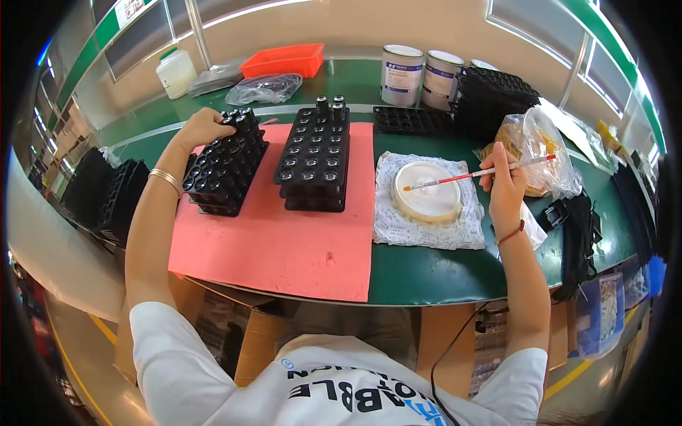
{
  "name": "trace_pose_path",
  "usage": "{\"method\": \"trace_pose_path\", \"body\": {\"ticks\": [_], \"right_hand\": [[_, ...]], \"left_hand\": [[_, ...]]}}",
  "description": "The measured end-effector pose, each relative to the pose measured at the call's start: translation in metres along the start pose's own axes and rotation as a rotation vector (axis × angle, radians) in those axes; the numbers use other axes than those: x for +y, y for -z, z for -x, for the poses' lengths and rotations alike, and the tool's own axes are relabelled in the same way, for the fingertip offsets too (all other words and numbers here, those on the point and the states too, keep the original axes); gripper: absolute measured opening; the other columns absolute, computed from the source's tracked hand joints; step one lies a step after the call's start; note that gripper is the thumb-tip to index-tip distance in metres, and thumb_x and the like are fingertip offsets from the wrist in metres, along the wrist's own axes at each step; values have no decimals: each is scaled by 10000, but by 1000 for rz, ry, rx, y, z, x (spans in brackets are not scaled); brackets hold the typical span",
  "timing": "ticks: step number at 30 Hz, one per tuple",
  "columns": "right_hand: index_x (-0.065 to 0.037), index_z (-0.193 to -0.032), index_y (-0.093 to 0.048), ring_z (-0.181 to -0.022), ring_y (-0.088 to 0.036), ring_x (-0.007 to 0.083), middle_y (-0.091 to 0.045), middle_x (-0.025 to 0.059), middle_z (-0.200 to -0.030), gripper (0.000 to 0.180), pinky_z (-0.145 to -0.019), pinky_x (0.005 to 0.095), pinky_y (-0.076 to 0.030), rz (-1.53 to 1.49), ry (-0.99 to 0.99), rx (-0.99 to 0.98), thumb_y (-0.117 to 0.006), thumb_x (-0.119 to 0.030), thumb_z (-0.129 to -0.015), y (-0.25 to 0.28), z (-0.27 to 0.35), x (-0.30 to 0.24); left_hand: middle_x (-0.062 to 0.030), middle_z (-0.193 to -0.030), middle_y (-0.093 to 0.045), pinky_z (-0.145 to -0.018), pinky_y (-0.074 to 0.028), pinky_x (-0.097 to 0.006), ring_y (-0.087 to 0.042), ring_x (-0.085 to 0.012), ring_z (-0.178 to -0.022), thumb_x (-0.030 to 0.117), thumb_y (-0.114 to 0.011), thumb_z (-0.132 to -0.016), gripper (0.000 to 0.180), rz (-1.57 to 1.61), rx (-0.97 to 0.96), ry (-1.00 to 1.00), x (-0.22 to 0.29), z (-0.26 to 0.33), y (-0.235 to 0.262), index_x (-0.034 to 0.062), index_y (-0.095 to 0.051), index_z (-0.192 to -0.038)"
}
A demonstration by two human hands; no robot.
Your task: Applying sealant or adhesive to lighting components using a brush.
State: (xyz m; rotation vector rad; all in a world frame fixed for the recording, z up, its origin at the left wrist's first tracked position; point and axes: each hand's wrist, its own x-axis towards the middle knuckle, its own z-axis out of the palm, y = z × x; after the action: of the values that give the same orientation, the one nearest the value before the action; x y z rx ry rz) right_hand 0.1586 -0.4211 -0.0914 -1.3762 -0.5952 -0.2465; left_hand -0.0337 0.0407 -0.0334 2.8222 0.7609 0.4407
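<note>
My left hand (204,129) reaches to the far left corner of a black rack (220,202) holding black cylindrical parts with shiny tops. Its fingers are closed there, and their grip is partly hidden among the cylinders. To its right stands a second black rack (312,193), also filled with rows of such parts; a few (331,108) stick up higher at its far end. My right hand (503,177) is closed around a thin paintbrush (455,179) with a red and white handle. The brush tip hangs over a round dish (426,204) of whitish material.
A pink sheet (284,255) lies beneath the racks, and a printed cloth-like pad (433,238) under the dish. Farther back are an orange tray (284,61), metal cans (403,74) and stacked black trays (494,99). A clear bag (561,167) sits beyond my right hand.
</note>
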Motion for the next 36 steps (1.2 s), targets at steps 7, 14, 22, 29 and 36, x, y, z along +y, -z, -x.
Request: {"method": "trace_pose_path", "body": {"ticks": [7, 14, 22, 29, 36], "right_hand": [[-44, -610, -550, -404, -411, 44, -472, 3, -489, 388, -382, 169, -284, -22, -7, 53, -494, -313, -885, 1, -3, 0], [-54, -610, -546, -409, -421, 51, -477, 6, -496, 386, -384, 171, -300, -43, 12, 99, -487, -317, -887, 9, -5, -6], [-41, -604, -545, -393, -410, 55, -472, 9, -475, 414, -380, 167, -298, 4, 14, 132, -490, -343, -882, 10, -8, -3], [-15, -653, -584, -453, -454, 27, -542, 6, -576, 371, -430, 144, -336, 132, 133, 51, -477, -274, -896, 7, 2, -13], [-10, -648, -581, -467, -455, 25, -550, 12, -591, 362, -439, 145, -344, 165, 213, -12, -476, -249, -898, 8, 9, -10]], "left_hand": [[-177, -784, -624, -720, -465, -361, -604, -312, -773, 374, -606, -665, 377, -161, 210, -12, 59, 20, 24, 27, -644, -807], [-159, -834, -619, -713, -456, -341, -594, -288, -798, 389, -606, -685, 451, -82, 112, -284, 122, -18, -26, 0, -614, -913], [-151, -820, -624, -722, -459, -366, -597, -287, -807, 339, -664, -657, 364, 46, -52, -372, 128, -64, -66, 27, -618, -839], [-107, -860, -602, -738, -441, -315, -580, -226, -816, 219, -610, -678, 297, 71, 17, -322, 129, -45, -56, 30, -558, -902], [-119, -845, -586, -718, -436, -309, -565, -218, -801, 211, -563, -708, 348, 149, -9, -290, 128, -59, -61, 0, -548, -983]]}}
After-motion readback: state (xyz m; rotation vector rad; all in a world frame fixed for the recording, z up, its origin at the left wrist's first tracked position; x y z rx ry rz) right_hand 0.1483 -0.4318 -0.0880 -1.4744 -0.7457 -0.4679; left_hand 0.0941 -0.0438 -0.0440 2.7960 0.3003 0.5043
